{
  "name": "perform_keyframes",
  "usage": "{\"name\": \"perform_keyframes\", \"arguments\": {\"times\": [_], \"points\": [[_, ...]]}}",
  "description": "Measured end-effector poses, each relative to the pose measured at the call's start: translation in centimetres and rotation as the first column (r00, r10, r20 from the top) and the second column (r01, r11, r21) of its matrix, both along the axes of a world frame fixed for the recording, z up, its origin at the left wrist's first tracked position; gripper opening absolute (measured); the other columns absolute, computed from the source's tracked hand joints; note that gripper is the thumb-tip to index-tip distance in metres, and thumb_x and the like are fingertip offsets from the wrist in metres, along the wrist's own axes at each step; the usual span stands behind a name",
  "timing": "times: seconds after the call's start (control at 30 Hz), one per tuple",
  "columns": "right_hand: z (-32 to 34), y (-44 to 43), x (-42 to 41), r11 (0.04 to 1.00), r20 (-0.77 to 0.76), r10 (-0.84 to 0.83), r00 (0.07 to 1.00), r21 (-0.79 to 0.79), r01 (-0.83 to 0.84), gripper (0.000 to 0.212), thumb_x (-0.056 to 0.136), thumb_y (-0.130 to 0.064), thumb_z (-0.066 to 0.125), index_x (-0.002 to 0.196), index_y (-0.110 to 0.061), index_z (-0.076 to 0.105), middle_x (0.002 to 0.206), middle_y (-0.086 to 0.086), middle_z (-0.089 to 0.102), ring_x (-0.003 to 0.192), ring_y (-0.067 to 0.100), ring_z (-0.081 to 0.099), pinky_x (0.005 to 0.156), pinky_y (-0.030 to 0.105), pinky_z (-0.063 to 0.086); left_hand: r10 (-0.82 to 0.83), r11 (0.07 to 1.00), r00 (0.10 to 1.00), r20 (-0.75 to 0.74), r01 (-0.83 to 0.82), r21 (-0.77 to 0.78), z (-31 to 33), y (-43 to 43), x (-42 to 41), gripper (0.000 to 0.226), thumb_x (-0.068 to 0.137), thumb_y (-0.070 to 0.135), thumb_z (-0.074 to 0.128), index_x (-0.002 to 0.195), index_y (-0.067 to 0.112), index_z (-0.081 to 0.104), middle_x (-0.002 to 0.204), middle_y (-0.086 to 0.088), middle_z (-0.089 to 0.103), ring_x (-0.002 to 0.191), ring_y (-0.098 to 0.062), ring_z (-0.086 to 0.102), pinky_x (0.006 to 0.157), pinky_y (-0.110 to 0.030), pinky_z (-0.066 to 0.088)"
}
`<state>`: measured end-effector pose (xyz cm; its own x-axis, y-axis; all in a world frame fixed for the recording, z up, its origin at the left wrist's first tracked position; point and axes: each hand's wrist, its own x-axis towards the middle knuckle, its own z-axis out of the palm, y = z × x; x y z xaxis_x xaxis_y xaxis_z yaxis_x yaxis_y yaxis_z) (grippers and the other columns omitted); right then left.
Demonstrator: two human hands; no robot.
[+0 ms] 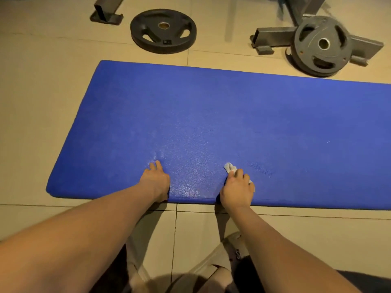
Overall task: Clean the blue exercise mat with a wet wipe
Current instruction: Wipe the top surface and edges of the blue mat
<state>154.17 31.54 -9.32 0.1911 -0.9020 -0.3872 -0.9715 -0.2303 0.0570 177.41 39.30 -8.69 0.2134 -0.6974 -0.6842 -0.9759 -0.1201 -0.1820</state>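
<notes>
Right hand (237, 186): grip closed round a bunched wet wipe (229, 167), which pokes out ahead of it and presses on the blue exercise mat (211, 113) directly beneath. Left hand (156, 180), level with that grip, lies flat and slack, holding nothing, apparently pinning the mat's near edge against sliding; damp sheen (190, 173) between them

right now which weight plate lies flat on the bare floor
The black plate on the left; the grey plate at right sits on a metal bar.
</notes>
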Motion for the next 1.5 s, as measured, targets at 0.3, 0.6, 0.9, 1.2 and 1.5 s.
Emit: {"name": "perform_keyframes", "arguments": {"times": [0.3, 0.6, 0.9, 1.2, 1.5], "points": [[0.6, 2.1, 4.7, 0.964, 0.316, -0.134, 0.939, 0.259, 0.05, 0.045, 0.1, -0.028, 0.06, 0.135, -0.001, 0.049, 0.131, 0.011, 0.045, 0.105, 0.035, 0.061, 0.086, 0.033, 0.047, 0.044, 0.991, 0.993, -0.11, -0.057, -0.118, 0.6, 1.5, 0.9, 0.093, 0.098, 0.053, 0.06, 0.16, 0.0, 0.014, 0.168, -0.024, -0.006, 0.156, -0.041, 0.004, 0.122, -0.048, 0.028], [-1.5, 2.4, 2.2, 1.0, 0.428, 0.017, 0.904, -0.03, -0.005, 0.011, 0.1, -0.02, 0.055, 0.102, -0.012, 0.063, 0.106, 0.007, 0.056, 0.087, 0.032, 0.062, 0.068, 0.035, 0.042, 0.003, 0.996, 0.999, -0.036, -0.007, -0.089, 0.2, 1.1, 0.3, 0.082, 0.096, 0.051, 0.062, 0.153, -0.001, 0.034, 0.167, -0.027, 0.001, 0.154, -0.044, 0.011, 0.111, -0.045, 0.041], [-1.7, 1.6, 0.8, 0.896, 0.558, -0.377, 0.739, 0.018, 0.444, 0.012, 0.096, -0.006, 0.048, 0.096, -0.015, 0.057, 0.097, 0.006, 0.067, 0.085, 0.032, 0.063, 0.068, 0.037, 0.041, 0.002, 0.997, 1.0, -0.031, -0.005, -0.081, 0.7, 1.0, 0.0, 0.08, 0.092, 0.055, 0.066, 0.148, 0.003, 0.042, 0.168, -0.023, 0.006, 0.154, -0.04, 0.015, 0.11, -0.042, 0.043], [-2.3, 6.9, 3.8, 0.999, 0.55, -0.03, 0.835, 0.048, 0.004, 0.009, 0.097, -0.013, 0.053, 0.103, -0.012, 0.061, 0.104, 0.011, 0.066, 0.09, 0.035, 0.066, 0.072, 0.04, 0.045, 0.015, 0.995, 0.999, -0.035, -0.019, -0.099, 0.6, 1.3, 0.1, 0.093, 0.094, 0.057, 0.063, 0.157, -0.001, 0.024, 0.169, -0.021, -0.002, 0.156, -0.038, 0.006, 0.113, -0.043, 0.042], [-2.5, 3.5, -2.0, 0.931, 0.623, -0.275, 0.732, -0.018, 0.365, 0.014, 0.098, -0.015, 0.055, 0.112, -0.012, 0.054, 0.109, 0.01, 0.06, 0.09, 0.037, 0.061, 0.068, 0.041, 0.042, -0.006, 0.996, 1.0, -0.02, 0.005, -0.093, 0.7, 1.2, 0.2, 0.094, 0.094, 0.058, 0.062, 0.157, 0.0, 0.024, 0.169, -0.022, 0.0, 0.156, -0.04, 0.008, 0.117, -0.046, 0.038]]}}
